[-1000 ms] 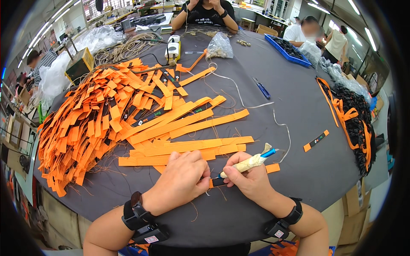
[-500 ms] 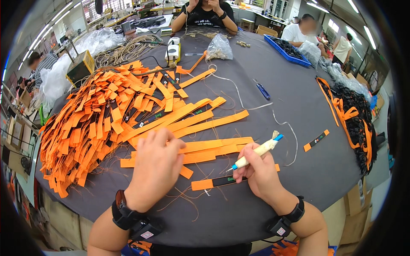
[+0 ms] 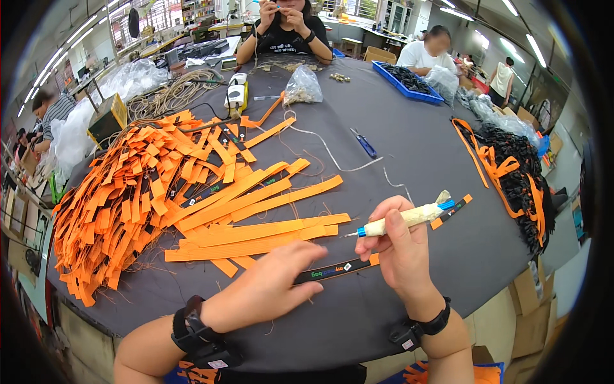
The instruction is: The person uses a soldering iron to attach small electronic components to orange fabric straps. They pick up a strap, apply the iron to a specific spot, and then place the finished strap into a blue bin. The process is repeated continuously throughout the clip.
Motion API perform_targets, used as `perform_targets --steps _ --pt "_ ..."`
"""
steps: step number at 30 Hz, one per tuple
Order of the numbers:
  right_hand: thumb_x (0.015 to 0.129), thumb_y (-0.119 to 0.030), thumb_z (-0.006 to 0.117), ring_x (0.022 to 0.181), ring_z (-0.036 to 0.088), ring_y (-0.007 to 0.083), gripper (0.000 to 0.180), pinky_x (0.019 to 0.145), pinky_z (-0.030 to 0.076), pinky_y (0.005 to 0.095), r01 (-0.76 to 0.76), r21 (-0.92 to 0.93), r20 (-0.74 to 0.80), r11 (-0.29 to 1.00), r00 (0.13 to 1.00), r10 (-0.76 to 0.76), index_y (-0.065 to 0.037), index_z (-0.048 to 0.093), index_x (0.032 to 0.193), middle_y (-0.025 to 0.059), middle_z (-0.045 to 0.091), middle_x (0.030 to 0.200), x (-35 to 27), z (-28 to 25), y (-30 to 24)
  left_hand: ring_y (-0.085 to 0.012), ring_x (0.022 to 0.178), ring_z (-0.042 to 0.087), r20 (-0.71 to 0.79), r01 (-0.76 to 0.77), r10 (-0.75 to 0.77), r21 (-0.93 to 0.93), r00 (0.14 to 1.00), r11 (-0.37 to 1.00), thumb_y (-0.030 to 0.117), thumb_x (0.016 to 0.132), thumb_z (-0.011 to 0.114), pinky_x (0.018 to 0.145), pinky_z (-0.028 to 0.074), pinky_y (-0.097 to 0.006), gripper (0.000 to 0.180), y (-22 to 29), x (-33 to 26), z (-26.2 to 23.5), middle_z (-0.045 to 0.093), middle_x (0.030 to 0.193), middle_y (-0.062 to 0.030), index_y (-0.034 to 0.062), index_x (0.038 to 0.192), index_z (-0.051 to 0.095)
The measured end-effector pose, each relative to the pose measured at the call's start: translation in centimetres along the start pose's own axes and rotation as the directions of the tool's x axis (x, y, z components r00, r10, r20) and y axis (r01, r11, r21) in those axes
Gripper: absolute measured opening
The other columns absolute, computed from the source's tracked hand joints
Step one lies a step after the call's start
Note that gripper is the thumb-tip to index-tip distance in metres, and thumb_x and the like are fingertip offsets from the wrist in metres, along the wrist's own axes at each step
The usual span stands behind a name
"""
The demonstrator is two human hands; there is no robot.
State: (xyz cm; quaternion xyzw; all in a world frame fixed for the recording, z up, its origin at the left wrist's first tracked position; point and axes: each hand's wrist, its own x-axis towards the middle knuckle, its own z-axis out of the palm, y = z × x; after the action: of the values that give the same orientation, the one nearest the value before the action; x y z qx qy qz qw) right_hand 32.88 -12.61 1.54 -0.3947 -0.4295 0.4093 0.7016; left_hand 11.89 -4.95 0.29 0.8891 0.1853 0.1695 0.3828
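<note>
My right hand grips a pen-like tool wrapped in pale yellowish tape, with blue ends and a thin metal tip pointing left. Below that tip lies an orange-and-black webbing strap with coloured lettering, flat on the table. My left hand is over the strap's left end, thumb and fingers apart, hiding that end; whether it touches the strap I cannot tell. Just beyond it several long orange straps lie side by side.
A large heap of orange straps covers the left of the dark table. Small blue snips lie mid-table. A short strap rests beyond my right hand, near a black-and-orange pile. Across the table sits a person.
My left hand has moved right and nearer, from the long straps to the single strap's left end. My right hand has lifted slightly with the tool. The whole view has shifted a little.
</note>
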Motion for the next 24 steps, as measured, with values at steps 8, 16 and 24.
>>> perform_targets --steps 8,16,24 --pt "0.103 -0.025 0.054 0.061 0.064 0.0131 0.024 0.052 0.052 0.0243 0.073 0.012 -0.072 0.997 0.995 -0.072 -0.003 0.057 0.096 0.0059 0.062 0.071 1.2 -1.7 0.2 -0.0283 0.144 0.034 0.328 -0.442 0.325 0.397 0.887 0.805 0.047 0.097 0.052 0.117 0.027 -0.049 0.068 2.2 0.5 7.6 0.035 0.155 -0.0171 -0.0004 0.145 0.040" --pt "0.102 -0.027 0.055 0.058 0.063 0.0115 0.025 0.050 0.050 0.0231 0.034 -0.016 -0.118 0.999 0.992 -0.035 -0.004 0.058 0.093 0.0039 0.061 0.066 0.9 -2.0 0.0 -0.0329 0.137 0.043 0.252 -0.141 -0.002 0.549 0.968 0.824 0.035 0.092 0.063 0.109 0.040 -0.046 0.060 0.6 -8.9 -1.1 0.044 0.147 -0.0207 -0.0020 0.137 0.048" --pt "0.101 -0.028 0.056 0.057 0.063 0.0113 0.026 0.049 0.050 0.0225 -0.002 0.049 -0.084 0.999 0.996 0.006 -0.004 0.058 0.092 0.0035 0.061 0.065 0.4 0.0 -0.5 -0.0289 0.092 0.061 -0.238 0.364 -0.369 0.873 0.898 0.324 0.011 0.074 0.075 0.078 0.050 -0.039 0.023 1.1 -14.1 -8.8 0.065 0.099 -0.0089 0.0069 0.097 0.070"
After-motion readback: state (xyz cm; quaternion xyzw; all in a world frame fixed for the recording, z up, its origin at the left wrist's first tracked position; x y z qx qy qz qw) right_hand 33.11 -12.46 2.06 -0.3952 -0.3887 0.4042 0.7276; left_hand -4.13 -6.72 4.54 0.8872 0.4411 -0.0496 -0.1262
